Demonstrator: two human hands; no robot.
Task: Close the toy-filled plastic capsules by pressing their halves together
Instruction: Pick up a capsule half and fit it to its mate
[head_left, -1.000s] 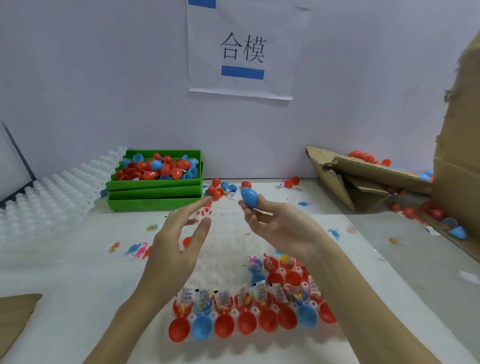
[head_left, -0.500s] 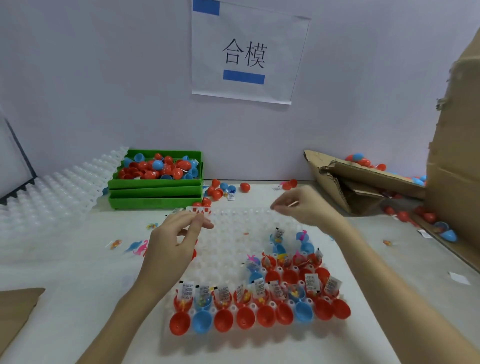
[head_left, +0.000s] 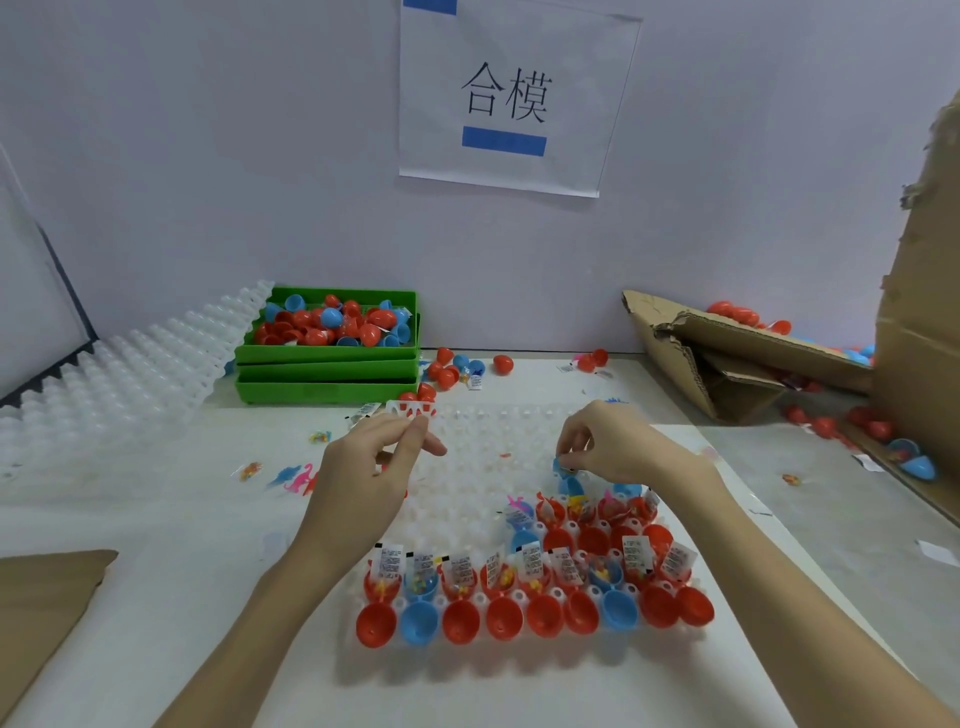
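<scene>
While the stack of white trays (head_left: 119, 374) and the green bin (head_left: 332, 358) of red and blue shells sit idle at far left, the left hand (head_left: 363, 473) hovers over the clear tray (head_left: 467, 467), fingers loosely curled and thumb near the fingertips, and it seems to hold nothing. Move across and the right hand (head_left: 618, 447) is the busy one: its fingertips (head_left: 569, 460) pinch down on a blue capsule (head_left: 569, 478) standing in a tray pocket at the back of the filled rows. Whether that lid is seated yet, I cannot tell; the fingers cover the seam. So the step in hand looks like picking up or closing this blue one. Just nearer, the open capsules (head_left: 530, 577) wait in their pockets with toys and paper slips poking out, their lids hanging at the front edge. Next, that blue capsule needs both halves squared up and squeezed firmly, slip tucked inside, probably with the left hand coming in to help. Over at far right, the torn cardboard box (head_left: 727, 353) holds more capsules.
</scene>
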